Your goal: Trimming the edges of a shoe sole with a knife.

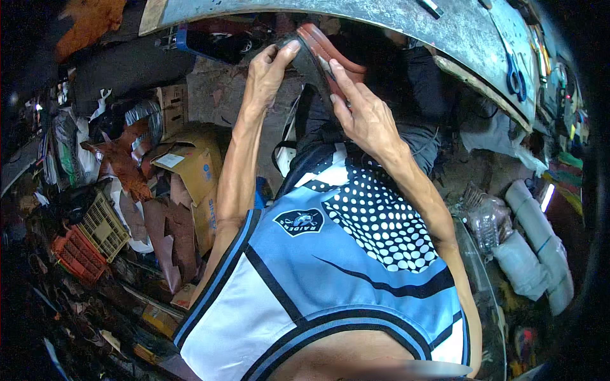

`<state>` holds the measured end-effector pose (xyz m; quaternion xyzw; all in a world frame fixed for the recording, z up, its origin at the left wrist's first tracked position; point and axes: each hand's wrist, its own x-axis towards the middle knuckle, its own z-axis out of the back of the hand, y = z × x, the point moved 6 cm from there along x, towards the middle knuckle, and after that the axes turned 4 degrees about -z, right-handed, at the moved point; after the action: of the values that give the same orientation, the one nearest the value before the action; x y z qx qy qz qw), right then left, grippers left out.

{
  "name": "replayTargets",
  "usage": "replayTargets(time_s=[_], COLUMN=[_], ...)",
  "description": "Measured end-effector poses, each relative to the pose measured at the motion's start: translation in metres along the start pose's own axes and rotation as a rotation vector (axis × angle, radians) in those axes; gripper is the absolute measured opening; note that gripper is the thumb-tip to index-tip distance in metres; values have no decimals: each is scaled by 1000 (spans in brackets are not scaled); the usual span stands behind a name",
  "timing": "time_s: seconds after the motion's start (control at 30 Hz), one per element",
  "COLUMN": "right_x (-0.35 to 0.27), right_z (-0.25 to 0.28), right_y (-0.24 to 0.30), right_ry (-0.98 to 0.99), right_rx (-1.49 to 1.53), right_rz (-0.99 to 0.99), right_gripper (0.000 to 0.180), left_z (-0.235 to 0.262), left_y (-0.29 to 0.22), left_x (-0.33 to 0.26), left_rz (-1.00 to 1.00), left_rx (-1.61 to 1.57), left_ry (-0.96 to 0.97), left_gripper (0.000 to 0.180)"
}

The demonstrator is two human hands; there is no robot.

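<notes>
Our left hand [267, 66] and right hand [365, 117] both grip the brown leather sandal [327, 54]; with only fingertips holding, it may slip onto the cluttered floor [210, 95].

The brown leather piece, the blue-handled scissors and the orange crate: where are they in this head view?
brown leather piece [330, 51], head view, on its curved reddish edge between the hands.
blue-handled scissors [515, 77], head view, on the handle loops, lying on the grey bench.
orange crate [77, 254], head view, on its slatted top.

Sole [321, 57] between hands (under workbench [394, 25]).
</notes>
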<state>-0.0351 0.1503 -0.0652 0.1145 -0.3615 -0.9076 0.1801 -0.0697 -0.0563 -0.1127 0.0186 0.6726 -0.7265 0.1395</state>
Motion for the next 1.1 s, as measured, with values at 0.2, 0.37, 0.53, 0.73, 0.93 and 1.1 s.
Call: replayTargets(time_s=[0.2,0.37,0.53,0.73,0.93,1.1], right_x=[4,3,2,0,-2,1], right_z=[3,-2,-2,-5,-1,-1], right_y=[3,0,1,2,-4,-2], right_ry=[-54,4,-18,13,-57,-44], right_rx=[-2,-16,-5,3,62,25], right_rz=[60,14,38,-4,10,25], right_gripper=[67,66,67,67,68,67], left_z=[-7,-2,-3,-3,-5,-7], left_y=[-3,1,-3,6,1,-3], left_x=[-2,0,0,2,4,0], left_rz=[27,30,11,48,15,23], left_rx=[-56,18,-36,24,92,8], left_ry=[18,31,24,94,105,22], left_gripper=[53,56,59,52,55,59])
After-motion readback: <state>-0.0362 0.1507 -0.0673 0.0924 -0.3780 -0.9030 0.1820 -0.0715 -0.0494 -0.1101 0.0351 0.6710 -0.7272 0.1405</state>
